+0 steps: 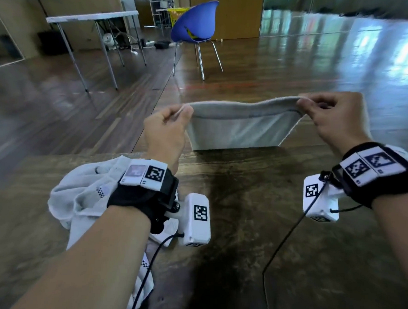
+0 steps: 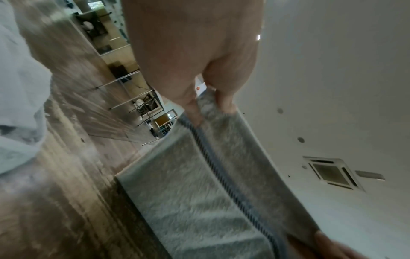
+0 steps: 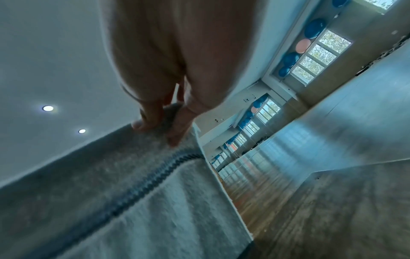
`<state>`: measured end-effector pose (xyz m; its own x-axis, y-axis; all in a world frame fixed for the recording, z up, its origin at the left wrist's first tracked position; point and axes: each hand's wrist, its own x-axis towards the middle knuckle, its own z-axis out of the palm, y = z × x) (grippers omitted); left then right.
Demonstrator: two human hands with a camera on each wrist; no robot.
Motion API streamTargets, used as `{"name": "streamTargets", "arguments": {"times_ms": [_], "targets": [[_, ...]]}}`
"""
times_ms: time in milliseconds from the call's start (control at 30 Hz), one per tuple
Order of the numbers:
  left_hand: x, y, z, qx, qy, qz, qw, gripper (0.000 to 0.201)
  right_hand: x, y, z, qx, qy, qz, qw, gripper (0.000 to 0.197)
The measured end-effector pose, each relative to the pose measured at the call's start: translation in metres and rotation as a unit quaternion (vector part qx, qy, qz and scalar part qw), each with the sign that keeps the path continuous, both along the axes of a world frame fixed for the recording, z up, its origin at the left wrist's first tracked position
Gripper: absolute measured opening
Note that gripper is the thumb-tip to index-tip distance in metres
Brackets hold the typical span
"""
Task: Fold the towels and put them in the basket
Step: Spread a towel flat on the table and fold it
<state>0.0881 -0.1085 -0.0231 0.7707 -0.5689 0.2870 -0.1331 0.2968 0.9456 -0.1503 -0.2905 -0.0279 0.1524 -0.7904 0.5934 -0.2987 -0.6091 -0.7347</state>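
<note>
A grey towel [image 1: 240,128] with a dark stitched stripe [image 2: 224,175] near its top hem hangs stretched between my two hands above the far edge of the wooden table [image 1: 243,204]. My left hand [image 1: 176,115] pinches its top left corner between thumb and fingers. My right hand [image 1: 306,104] pinches the top right corner the same way. The towel's lower edge touches the tabletop. In the wrist views the towel [image 3: 137,201] runs down from each pinch. A crumpled white cloth [image 1: 80,199] lies on the table under my left forearm. No basket shows close by.
Beyond the table lies a glossy wooden floor with a blue chair [image 1: 196,22] and a white folding table [image 1: 92,18] at the back left. A yellow basket-like thing [image 1: 175,14] sits far off behind the chair. Cables hang from both wrist cameras.
</note>
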Motion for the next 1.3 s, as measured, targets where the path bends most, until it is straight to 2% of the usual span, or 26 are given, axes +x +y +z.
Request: {"name": "streamTargets", "arguments": {"times_ms": [100,167,267,333,400,500,567,633,733,800,867,900,967,1067,1167,1233,1267,1300], "targets": [[0.002,-0.003,0.005,-0.035,-0.066,0.050,0.996,0.005,0.000,0.006,-0.001,-0.030,-0.010,0.035,0.999,0.010],[0.005,-0.003,0.000,0.023,-0.105,0.045,0.993,0.005,-0.004,0.007,-0.008,-0.001,0.056,0.025,0.998,0.017],[0.008,-0.001,-0.016,0.157,-0.180,0.030,0.971,0.010,-0.018,0.013,-0.023,0.048,0.165,0.010,0.985,0.016],[0.007,0.003,-0.021,0.189,-0.233,0.025,0.954,0.009,-0.029,0.019,-0.029,0.047,0.207,0.015,0.977,0.016],[0.006,0.009,-0.024,0.213,-0.276,0.019,0.937,0.003,-0.040,0.028,-0.031,0.041,0.237,0.016,0.970,0.019],[0.003,0.025,-0.036,0.254,-0.314,0.000,0.915,0.006,-0.053,0.046,-0.034,0.046,0.264,0.022,0.963,0.023],[-0.002,0.040,-0.044,0.290,-0.352,-0.031,0.889,0.003,-0.057,0.061,-0.037,0.047,0.270,0.024,0.961,0.026],[-0.005,0.053,-0.048,0.317,-0.368,-0.048,0.873,0.008,-0.060,0.078,-0.041,0.040,0.262,0.028,0.964,0.029],[-0.001,0.071,-0.043,0.321,-0.375,-0.017,0.869,0.011,-0.066,0.100,-0.043,0.024,0.212,0.043,0.976,0.028],[0.000,0.083,-0.037,0.301,-0.358,-0.009,0.884,0.010,-0.073,0.112,-0.040,0.022,0.157,0.064,0.985,0.030],[-0.002,0.093,-0.031,0.258,-0.311,-0.036,0.914,0.008,-0.079,0.121,-0.035,0.021,0.093,0.080,0.992,0.034],[-0.003,0.098,-0.029,0.234,-0.298,-0.055,0.924,0.013,-0.081,0.125,-0.033,0.019,0.061,0.090,0.994,0.036],[-0.003,0.108,-0.026,0.218,-0.313,-0.091,0.920,0.028,-0.087,0.131,-0.030,0.009,0.030,0.110,0.993,0.038],[-0.001,0.117,-0.026,0.252,-0.343,-0.140,0.894,0.027,-0.095,0.132,-0.033,0.009,0.068,0.117,0.991,0.043],[-0.001,0.117,-0.027,0.333,-0.327,-0.203,0.861,0.011,-0.102,0.128,-0.042,0.029,0.107,0.116,0.987,0.042],[-0.004,0.115,-0.029,0.404,-0.298,-0.272,0.821,0.019,-0.108,0.126,-0.046,0.053,0.153,0.132,0.978,0.035],[-0.007,0.114,-0.030,0.445,-0.278,-0.318,0.790,0.022,-0.111,0.124,-0.046,0.074,0.214,0.152,0.962,0.033],[-0.011,0.112,-0.031,0.488,-0.251,-0.372,0.749,0.023,-0.113,0.123,-0.047,0.114,0.301,0.180,0.929,0.032]]}}
